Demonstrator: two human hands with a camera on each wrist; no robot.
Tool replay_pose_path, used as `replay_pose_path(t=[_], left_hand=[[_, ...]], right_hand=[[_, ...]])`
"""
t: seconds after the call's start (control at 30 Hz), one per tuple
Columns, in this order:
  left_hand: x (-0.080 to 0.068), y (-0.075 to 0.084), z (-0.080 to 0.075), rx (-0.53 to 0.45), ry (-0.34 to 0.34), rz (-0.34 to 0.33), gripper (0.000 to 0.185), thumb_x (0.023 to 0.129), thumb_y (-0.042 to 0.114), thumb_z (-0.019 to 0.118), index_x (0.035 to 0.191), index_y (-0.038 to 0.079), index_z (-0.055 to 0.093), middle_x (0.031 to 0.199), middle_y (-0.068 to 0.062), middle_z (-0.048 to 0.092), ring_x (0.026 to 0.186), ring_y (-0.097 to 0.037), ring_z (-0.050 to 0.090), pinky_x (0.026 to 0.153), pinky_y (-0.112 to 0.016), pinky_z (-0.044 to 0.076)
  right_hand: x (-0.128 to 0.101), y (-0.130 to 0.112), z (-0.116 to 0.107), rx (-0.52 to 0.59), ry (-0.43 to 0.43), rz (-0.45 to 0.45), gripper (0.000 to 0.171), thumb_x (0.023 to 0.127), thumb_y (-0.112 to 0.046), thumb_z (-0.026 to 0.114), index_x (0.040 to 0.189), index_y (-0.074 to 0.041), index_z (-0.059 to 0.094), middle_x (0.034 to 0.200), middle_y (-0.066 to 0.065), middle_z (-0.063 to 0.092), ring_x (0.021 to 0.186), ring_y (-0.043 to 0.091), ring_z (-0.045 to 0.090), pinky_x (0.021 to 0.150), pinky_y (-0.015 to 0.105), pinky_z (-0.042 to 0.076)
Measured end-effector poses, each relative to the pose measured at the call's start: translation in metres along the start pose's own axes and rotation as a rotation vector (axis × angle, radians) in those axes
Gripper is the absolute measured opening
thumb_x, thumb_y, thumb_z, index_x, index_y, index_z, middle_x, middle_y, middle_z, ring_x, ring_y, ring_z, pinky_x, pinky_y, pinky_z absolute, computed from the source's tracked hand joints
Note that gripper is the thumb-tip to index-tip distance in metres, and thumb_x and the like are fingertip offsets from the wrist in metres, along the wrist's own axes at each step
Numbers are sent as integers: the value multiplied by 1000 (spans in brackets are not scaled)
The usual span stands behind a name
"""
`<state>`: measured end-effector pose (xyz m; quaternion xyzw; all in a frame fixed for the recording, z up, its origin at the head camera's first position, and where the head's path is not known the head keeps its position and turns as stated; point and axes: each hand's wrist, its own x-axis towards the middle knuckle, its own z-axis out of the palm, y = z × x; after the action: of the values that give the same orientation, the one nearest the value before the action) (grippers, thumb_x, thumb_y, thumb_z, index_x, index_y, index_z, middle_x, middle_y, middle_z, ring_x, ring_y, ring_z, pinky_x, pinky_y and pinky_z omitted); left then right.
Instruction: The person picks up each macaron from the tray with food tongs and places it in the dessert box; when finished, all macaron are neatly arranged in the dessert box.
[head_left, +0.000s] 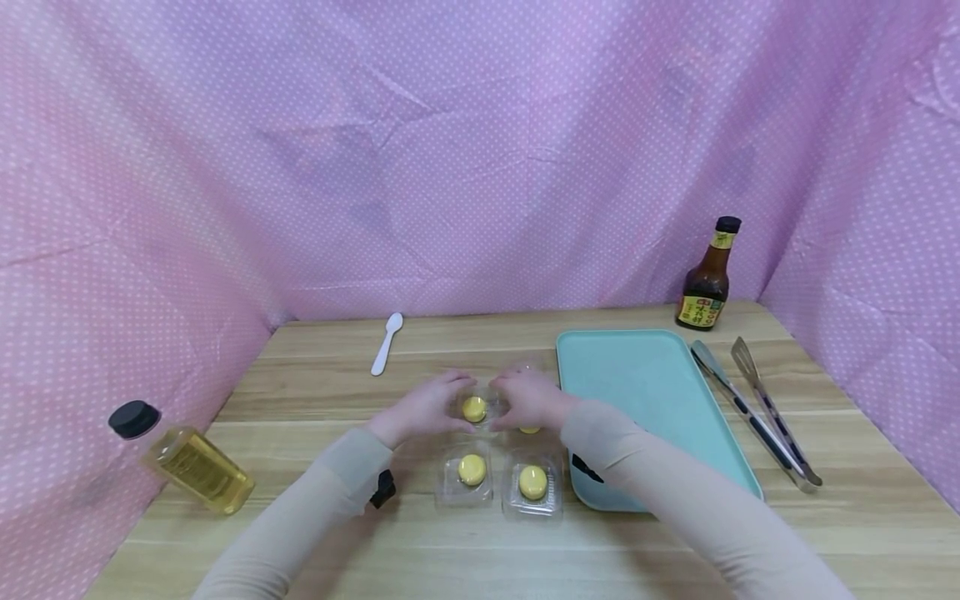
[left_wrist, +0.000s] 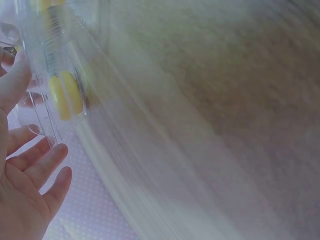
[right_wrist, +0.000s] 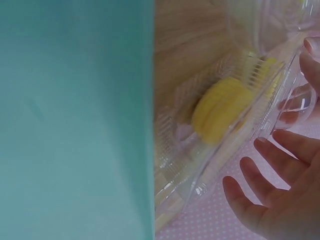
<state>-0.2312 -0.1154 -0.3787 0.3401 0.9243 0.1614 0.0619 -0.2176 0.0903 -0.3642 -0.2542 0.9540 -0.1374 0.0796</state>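
Note:
Both hands hold one clear plastic box (head_left: pixel 491 400) from opposite sides, a round yellow pastry (head_left: pixel 474 409) showing inside it. In the left wrist view, the left hand (head_left: pixel 431 406) has its thumb and fingers at the clear rim, the lower fingers spread loosely. The right hand (head_left: pixel 527 398) pinches the other side between thumb and fingertips, its remaining fingers fanned out in the right wrist view. Partly hidden under the right hand is another yellow pastry (head_left: pixel 529 430). Nearer the body, two more clear boxes (head_left: pixel 450 497) (head_left: pixel 553 503) each hold a yellow pastry.
Right of the boxes lies a light teal tray (head_left: pixel 637 367), partly under the right forearm. Beyond it are metal tongs (head_left: pixel 742 408), a slotted turner (head_left: pixel 765 396) and a dark sauce bottle (head_left: pixel 705 287). An oil bottle (head_left: pixel 198 467) stands left; a white spoon (head_left: pixel 386 344) lies behind.

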Motion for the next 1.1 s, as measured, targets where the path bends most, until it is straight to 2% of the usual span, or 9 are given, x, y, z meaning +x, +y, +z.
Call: replay_pose_path(t=[0.23, 0.67, 0.73, 0.8, 0.87, 0.93, 1.1], left_hand=[[-1, 0, 2, -12, -11, -16, 78, 76, 36, 77, 138, 1, 45, 143, -19, 43, 130, -35, 43, 109, -47, 36], [0, 0, 2, -27, -21, -12, 76, 74, 35, 79, 135, 2, 48, 142, -18, 44, 129, -35, 44, 109, -48, 36], [1, 0, 2, -23, -24, -8, 75, 73, 34, 79, 135, 2, 49, 141, -18, 45, 128, -35, 45, 108, -47, 37], [2, 0, 3, -21, -27, -6, 75, 73, 34, 80, 134, 2, 50, 140, -17, 46, 128, -34, 46, 108, -47, 37], [2, 0, 3, -16, -32, -11, 74, 73, 34, 80, 134, 3, 50, 140, -16, 46, 127, -33, 46, 109, -46, 37], [2, 0, 4, -17, -38, -19, 74, 74, 34, 79, 134, 3, 51, 141, -16, 46, 128, -33, 46, 109, -45, 37], [2, 1, 4, -32, -46, -23, 74, 74, 34, 79, 134, 2, 50, 142, -17, 45, 129, -33, 45, 109, -45, 37]], right_hand=[[-1, 0, 1, 9, -9, -7, 61, 78, -42, 74, 127, -9, 58, 134, 9, 56, 131, 34, 42, 111, 53, 30], [0, -2, 3, 1, -17, 29, 63, 77, -42, 76, 127, -7, 59, 133, 10, 57, 129, 32, 45, 111, 47, 33], [0, -1, 4, -6, -10, 18, 58, 76, -40, 77, 121, -7, 63, 123, 10, 63, 120, 30, 52, 106, 44, 39], [0, -1, 4, 1, -6, 11, 48, 74, -37, 79, 109, -6, 68, 104, 7, 69, 103, 26, 59, 94, 40, 46], [1, 0, 5, 10, -11, 12, 39, 73, -36, 80, 97, -7, 69, 87, 2, 68, 86, 21, 58, 83, 36, 48], [1, 1, 5, 25, -22, 20, 35, 72, -37, 80, 90, -10, 68, 77, -2, 64, 77, 17, 55, 76, 34, 47], [1, 1, 5, 43, -31, 16, 35, 72, -38, 80, 91, -11, 68, 74, -5, 61, 72, 14, 53, 71, 32, 47]])
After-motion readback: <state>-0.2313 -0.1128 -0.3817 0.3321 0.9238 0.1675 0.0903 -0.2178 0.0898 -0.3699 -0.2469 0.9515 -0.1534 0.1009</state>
